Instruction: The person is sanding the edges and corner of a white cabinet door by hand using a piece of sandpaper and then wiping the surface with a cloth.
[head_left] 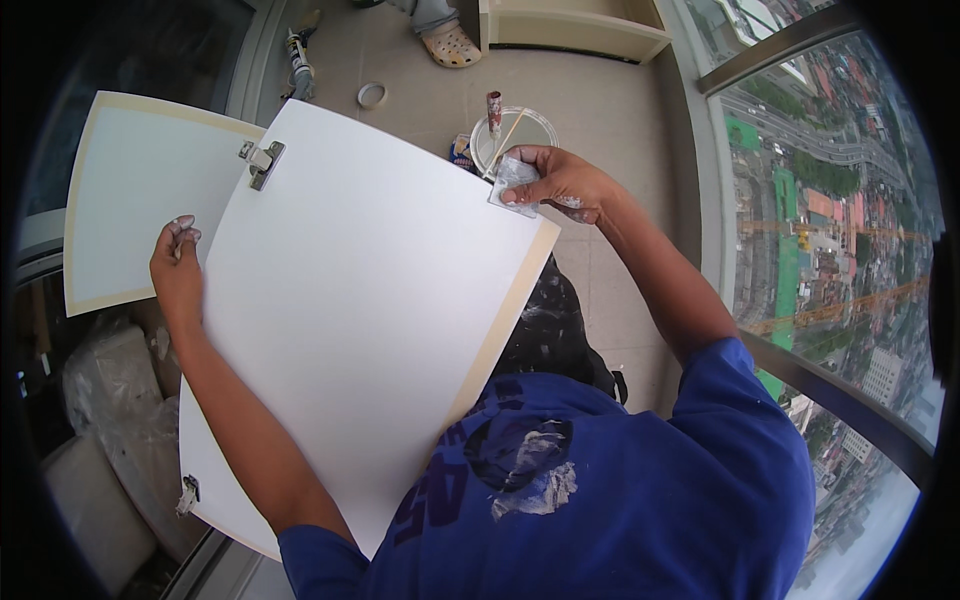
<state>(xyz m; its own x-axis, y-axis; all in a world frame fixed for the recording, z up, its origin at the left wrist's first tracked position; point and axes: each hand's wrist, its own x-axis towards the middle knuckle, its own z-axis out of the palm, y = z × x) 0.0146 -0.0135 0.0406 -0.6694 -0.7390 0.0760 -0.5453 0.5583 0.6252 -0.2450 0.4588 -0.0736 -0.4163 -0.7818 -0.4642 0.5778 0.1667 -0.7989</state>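
Note:
A large white cabinet door [370, 270] lies in front of me, with a tan strip along its right edge and metal hinges [263, 163] on its left side. My right hand [560, 185] pinches a thin, square, whitish-smeared putty scraper [515, 187] at the door's upper right corner. Beside the door's left edge, my left hand [180, 262] is closed with its fingers curled together and whitish smears on the tips. Whatever it may hold is hidden. Behind that hand stands a second pale panel [130, 200] with tan borders.
Past the right hand are a round white bucket [540, 130] with a stick and a red-brown handled tool [494, 112]. A tape roll [371, 95] and a caulking gun [298, 55] lie on the floor. Another person's clog [450, 46] shows near a cream box frame [575, 28]. Windows line the right.

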